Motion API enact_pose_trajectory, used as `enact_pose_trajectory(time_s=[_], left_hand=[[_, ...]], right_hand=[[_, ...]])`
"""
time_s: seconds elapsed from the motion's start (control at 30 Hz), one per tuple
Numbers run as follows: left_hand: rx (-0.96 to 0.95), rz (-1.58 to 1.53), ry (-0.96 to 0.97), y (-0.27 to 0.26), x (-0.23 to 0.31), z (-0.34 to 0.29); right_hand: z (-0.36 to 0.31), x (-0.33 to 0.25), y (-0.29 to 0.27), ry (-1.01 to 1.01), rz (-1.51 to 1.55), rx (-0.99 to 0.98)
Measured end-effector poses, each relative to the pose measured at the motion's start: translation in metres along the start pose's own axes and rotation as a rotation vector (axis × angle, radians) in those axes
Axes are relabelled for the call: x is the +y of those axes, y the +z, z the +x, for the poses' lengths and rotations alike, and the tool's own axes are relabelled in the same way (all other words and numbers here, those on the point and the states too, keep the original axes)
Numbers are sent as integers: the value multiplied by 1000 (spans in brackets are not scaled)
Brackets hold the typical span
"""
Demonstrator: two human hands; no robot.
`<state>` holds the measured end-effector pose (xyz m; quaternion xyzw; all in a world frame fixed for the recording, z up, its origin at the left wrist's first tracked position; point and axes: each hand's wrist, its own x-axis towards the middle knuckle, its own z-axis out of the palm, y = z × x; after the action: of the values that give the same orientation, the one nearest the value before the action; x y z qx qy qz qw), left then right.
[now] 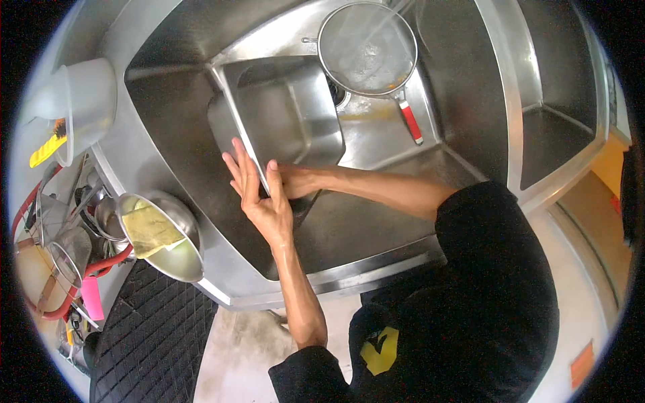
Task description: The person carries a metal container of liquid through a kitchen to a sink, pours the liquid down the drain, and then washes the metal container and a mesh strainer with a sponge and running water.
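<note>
A deep rectangular steel pan (285, 111) stands tilted in the sink, its long bright rim slanting down toward me. My left hand (259, 195) is at the near end of that rim, with the fingers on the outer side and the thumb on the other, so the edge lies between them. Reaching in from the right, my right hand (290, 180) is at the same corner of the pan; its fingers are hidden behind my left thumb and the pan. Beyond the pan, a round mesh strainer (367, 47) with a red handle (410, 122) lies in the sink.
On the sink's left ledge, a steel bowl (191, 232) holds a yellow cloth (151, 230). Farther back are a translucent plastic container (94, 101) and a yellow brush (48, 151). Utensils crowd a red-rimmed basket (60, 312) at lower left. A second basin (554, 148) adjoins on the right.
</note>
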<state>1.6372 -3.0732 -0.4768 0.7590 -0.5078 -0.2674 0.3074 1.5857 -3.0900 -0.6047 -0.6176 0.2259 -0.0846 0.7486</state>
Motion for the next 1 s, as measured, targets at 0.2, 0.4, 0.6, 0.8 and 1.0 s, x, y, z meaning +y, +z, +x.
enact_pose_trajectory(time_s=[0.2, 0.4, 0.6, 0.8, 1.0], left_hand=[[96, -212, -153, -23, -37, -5], [-9, -37, 96, -6, -15, 3], [8, -41, 81, 0, -16, 2], [6, 36, 71, 2, -8, 4], [0, 43, 63, -1, -6, 1]], right_hand=[[0, 46, -12, 140, -210, -22], [-12, 85, -45, 358, -698, 99], [-21, 8, 0, 209, -219, -105], [-66, 33, -42, 350, -48, -14], [-78, -44, 0, -7, -88, 196]])
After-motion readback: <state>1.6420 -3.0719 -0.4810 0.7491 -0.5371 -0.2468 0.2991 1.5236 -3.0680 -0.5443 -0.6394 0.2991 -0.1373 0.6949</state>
